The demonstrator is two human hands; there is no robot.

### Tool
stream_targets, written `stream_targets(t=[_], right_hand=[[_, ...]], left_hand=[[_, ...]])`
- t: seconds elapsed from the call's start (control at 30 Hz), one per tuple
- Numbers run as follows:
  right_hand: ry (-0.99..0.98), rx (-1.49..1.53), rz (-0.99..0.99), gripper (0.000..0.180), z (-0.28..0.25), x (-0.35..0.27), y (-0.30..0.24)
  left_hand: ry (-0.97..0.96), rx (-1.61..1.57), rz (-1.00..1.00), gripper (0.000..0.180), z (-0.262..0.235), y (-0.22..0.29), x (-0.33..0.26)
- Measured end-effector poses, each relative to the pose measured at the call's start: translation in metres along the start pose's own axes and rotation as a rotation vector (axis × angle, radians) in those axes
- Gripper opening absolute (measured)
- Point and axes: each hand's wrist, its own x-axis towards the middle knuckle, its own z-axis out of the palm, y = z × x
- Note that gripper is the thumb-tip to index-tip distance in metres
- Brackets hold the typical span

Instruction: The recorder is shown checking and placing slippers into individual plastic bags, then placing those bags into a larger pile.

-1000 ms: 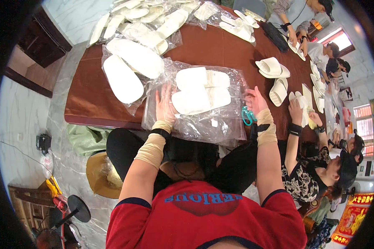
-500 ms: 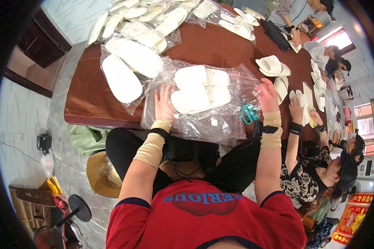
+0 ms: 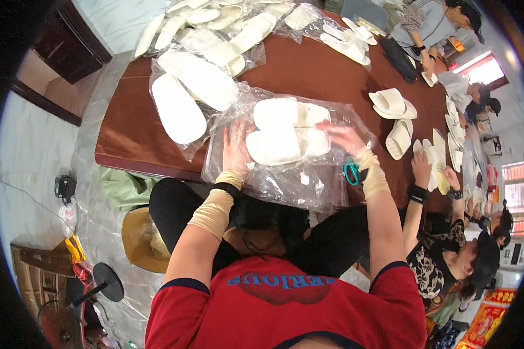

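A pair of white slippers (image 3: 273, 147) lies side by side in a clear plastic bag (image 3: 285, 183) at the near edge of the table. My left hand (image 3: 236, 148) rests flat at the bag's left part, its fingers stretched out beside the slippers' left ends. At the right ends of the slippers is my right hand (image 3: 344, 138), fingers extended and touching there. Whether those fingers are under the film or on top of it, I cannot tell. Teal-handled scissors (image 3: 351, 173) lie by my right wrist, partly covered.
A bagged pair of white slippers (image 3: 179, 110) lies just left, with a pile of bagged slippers (image 3: 215, 49) behind it. Loose slippers (image 3: 399, 139) sit to the right. A co-worker's hands (image 3: 423, 168) handle slippers beside them. A brown cloth (image 3: 308, 67) covers the table.
My right hand has moved left from the bag's right edge onto the slippers' right ends. My left hand stays at the bag's left part. The whole view has shifted slightly.
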Motion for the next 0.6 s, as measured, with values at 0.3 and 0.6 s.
stream_targets(t=[0.3,0.6], right_hand=[[0.218,-0.744,-0.291,0.041,0.082,0.062,0.024],[0.439,-0.600,-0.354,0.033,0.127,0.019,-0.003]], left_hand=[[0.044,0.056,0.042,0.058,0.007,-0.002,0.001],[0.011,0.002,-0.002,0.064,0.004,-0.004,0.002]])
